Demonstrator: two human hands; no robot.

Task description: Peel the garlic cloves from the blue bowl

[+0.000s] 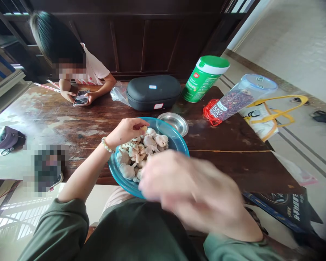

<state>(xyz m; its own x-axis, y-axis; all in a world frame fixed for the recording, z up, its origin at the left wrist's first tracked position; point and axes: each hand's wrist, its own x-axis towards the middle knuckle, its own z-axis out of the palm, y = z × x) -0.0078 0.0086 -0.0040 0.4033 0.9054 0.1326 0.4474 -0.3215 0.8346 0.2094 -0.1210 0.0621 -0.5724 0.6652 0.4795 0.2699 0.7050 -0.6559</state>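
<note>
A blue plastic bowl (pixel 185 143) full of garlic bulbs (pixel 127 170) sits in front of me at the table's near edge. Over its far left rim reaches my left hand (pixel 129 129), wearing a beaded bracelet; its fingertips are pinched on a small pale garlic clove (pixel 143 129). My right hand (pixel 190 185) is raised in front of the bowl's right side, hiding part of the garlic. Motion smears its fingers, so their grip cannot be made out. Just behind the bowl stands a small metal dish (pixel 179 123), partly seen through the blue rim.
On the dark wooden table (pixel 220 145) stand a black case (pixel 153 92), a green canister (pixel 203 79) and a tilted clear jar (pixel 239 98) by a red bag (pixel 212 113). Across the table a person (pixel 93 69) holds a phone (pixel 82 98). A cap (pixel 7 137) lies left.
</note>
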